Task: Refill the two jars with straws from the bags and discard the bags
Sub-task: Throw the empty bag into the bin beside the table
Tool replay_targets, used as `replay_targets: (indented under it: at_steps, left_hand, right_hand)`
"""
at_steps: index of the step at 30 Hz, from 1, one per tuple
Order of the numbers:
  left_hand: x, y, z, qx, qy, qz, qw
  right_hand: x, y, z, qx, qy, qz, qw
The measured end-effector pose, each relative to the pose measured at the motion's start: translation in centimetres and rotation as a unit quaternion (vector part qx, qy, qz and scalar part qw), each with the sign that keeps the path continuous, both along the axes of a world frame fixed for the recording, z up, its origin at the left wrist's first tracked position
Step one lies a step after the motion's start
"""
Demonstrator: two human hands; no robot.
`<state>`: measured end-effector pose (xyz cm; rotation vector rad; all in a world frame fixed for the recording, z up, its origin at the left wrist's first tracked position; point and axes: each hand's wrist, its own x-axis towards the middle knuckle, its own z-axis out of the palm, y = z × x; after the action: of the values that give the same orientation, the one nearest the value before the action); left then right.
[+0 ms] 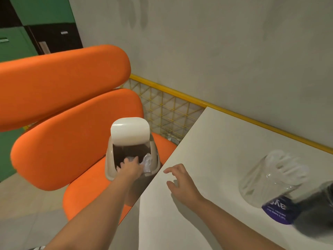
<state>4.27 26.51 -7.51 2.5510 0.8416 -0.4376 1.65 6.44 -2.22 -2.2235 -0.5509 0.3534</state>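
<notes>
A small beige bin with its white lid tipped up stands on the orange chair seat beside the table. My left hand is at the bin's dark mouth and holds a crumpled clear plastic bag at the rim. My right hand hovers over the white table near its left edge, fingers loosely spread and holding nothing. At the right a clear jar with pale straws and a purple label stands beside a second jar with dark straws, both blurred.
Two orange chairs stand left of the white table. A yellow wire grid and yellow rail run along the grey wall behind. Green and black cabinets fill the far left. Tiled floor shows at the lower left.
</notes>
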Motion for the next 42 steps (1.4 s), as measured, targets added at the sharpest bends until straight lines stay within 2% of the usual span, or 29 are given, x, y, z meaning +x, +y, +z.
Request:
replay_targets:
  at_steps: [2, 5, 7, 9, 11, 12, 14, 17, 18, 21, 24, 27, 31, 34, 37, 42]
  left_hand:
    - [0.3, 0.2, 0.4, 0.014, 0.032, 0.014, 0.999]
    - [0.7, 0.7, 1.0, 0.041, -0.015, 0.041, 0.998]
    - [0.7, 0.7, 1.5, 0.041, -0.103, 0.067, 0.992]
    - [0.4, 0.2, 2.0, 0.006, -0.228, 0.097, 0.969]
    - [0.0, -0.6, 2.8, -0.033, -0.297, 0.098, 0.949]
    - [-0.2, -1.1, 3.1, -0.054, -0.298, 0.091, 0.949]
    - [-0.5, -1.7, 2.8, -0.09, -0.213, 0.054, 0.972]
    - [-0.9, -1.7, 1.8, -0.086, -0.087, 0.014, 0.992]
    - [-1.1, -1.5, 1.4, -0.075, -0.061, -0.028, 0.995]
    - [-1.0, -0.5, -0.1, -0.055, -0.041, -0.075, 0.995]
    - [-0.2, 0.8, -0.8, 0.005, 0.0, -0.035, 0.999]
    - [0.7, 1.1, -0.1, 0.007, 0.039, -0.013, 0.999]
    - [1.2, 0.2, 0.6, 0.009, 0.054, -0.08, 0.995]
    - [1.6, 0.3, 1.3, 0.022, 0.035, -0.053, 0.998]
    - [1.9, 0.1, 2.7, 0.048, -0.059, -0.019, 0.997]
    - [0.9, -4.0, 5.4, 0.07, -0.194, -0.067, 0.976]
  right_hand:
    - [-0.1, -0.5, 0.0, -0.013, 0.0, 0.001, 1.0]
    - [-0.1, -1.2, 0.2, -0.024, -0.006, -0.004, 1.0]
    - [0.0, -1.6, 0.4, -0.027, -0.007, -0.014, 1.0]
    - [-0.1, -2.1, 0.7, -0.026, -0.01, -0.022, 0.999]
    - [-0.1, -2.7, 1.1, -0.02, -0.014, -0.028, 0.999]
    - [-0.2, -3.1, 1.3, -0.019, -0.016, -0.03, 0.999]
    - [-0.2, -3.9, 1.7, -0.018, -0.022, -0.035, 0.999]
    - [-0.2, -5.0, 2.3, -0.015, -0.03, -0.045, 0.998]
    - [-0.2, -5.3, 2.5, -0.013, -0.031, -0.049, 0.998]
    - [-0.2, -6.2, 2.4, -0.01, -0.024, -0.054, 0.998]
    - [-0.4, -6.9, 1.5, -0.014, -0.009, -0.054, 0.998]
    - [-0.3, -7.4, 0.5, -0.019, -0.001, -0.051, 0.999]
    - [0.2, -7.1, 0.1, -0.008, 0.008, -0.051, 0.999]
    - [0.3, -6.3, 0.3, 0.001, 0.012, -0.041, 0.999]
    - [0.3, -5.7, 0.8, -0.006, 0.003, -0.037, 0.999]
    - [-0.1, -6.3, 2.6, -0.062, -0.034, -0.032, 0.997]
